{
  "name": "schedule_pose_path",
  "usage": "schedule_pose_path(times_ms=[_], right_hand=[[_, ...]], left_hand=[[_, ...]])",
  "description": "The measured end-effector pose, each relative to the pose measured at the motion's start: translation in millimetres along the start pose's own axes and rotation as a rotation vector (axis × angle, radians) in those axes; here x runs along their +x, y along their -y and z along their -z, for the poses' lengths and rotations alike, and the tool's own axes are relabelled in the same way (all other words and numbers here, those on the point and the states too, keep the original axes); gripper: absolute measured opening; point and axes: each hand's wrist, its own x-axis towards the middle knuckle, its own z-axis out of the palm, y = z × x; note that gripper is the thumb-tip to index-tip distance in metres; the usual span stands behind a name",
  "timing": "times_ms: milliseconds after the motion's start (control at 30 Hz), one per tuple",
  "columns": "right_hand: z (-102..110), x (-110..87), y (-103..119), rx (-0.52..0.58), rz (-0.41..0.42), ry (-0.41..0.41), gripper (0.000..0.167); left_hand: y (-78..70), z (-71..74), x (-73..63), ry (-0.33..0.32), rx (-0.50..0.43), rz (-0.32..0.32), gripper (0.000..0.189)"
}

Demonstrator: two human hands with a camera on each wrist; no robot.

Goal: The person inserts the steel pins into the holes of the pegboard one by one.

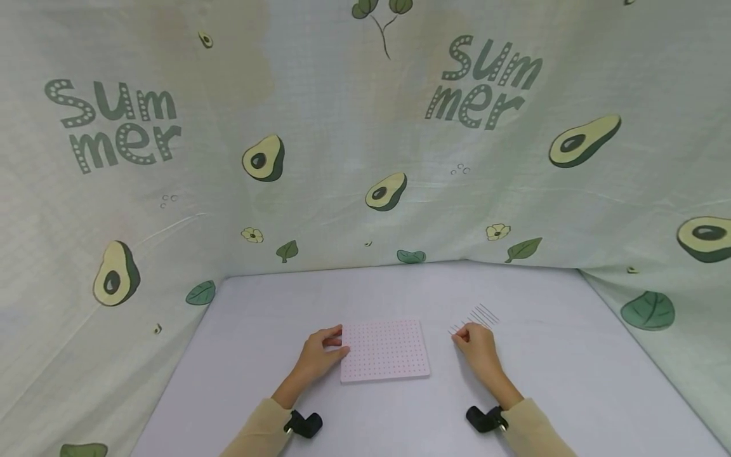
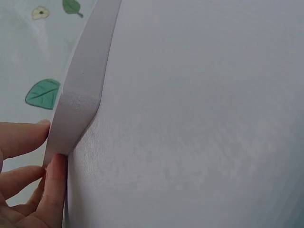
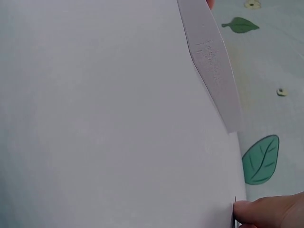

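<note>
I have the pink board (image 1: 386, 351) at my 12 o'clock, left grip (image 1: 320, 353) pinching its 9 o'clock edge, right grip (image 1: 477, 351) pinching a thin pin (image 3: 233, 216) at 1 o'clock, likely light, stiff, slippery, best held mid-length.

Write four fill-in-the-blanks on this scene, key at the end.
1. In the head view, the left hand touches the pink pegboard on its ____ side.
2. The thin dark rods lie nearest the person's ____ hand.
3. The fruits printed on the backdrop are halved ____.
4. The only word printed there is ____.

Missing words: left; right; avocados; summer.
</note>
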Motion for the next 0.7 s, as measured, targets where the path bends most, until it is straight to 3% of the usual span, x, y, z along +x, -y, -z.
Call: schedule_pose_path(times_ms=[467, 700], right_hand=[[1.4, 2.6, 7.2, -0.038, 0.023, 0.037, 0.014], [5.7, 0.0, 6.4, 0.051, 0.004, 0.057, 0.011]], left_hand=[[-4.2, 0.2, -0.5, 0.026, 0.014, 0.010, 0.056], [-2.1, -0.8, -3.0, 0.033, 0.013, 0.029, 0.057]])
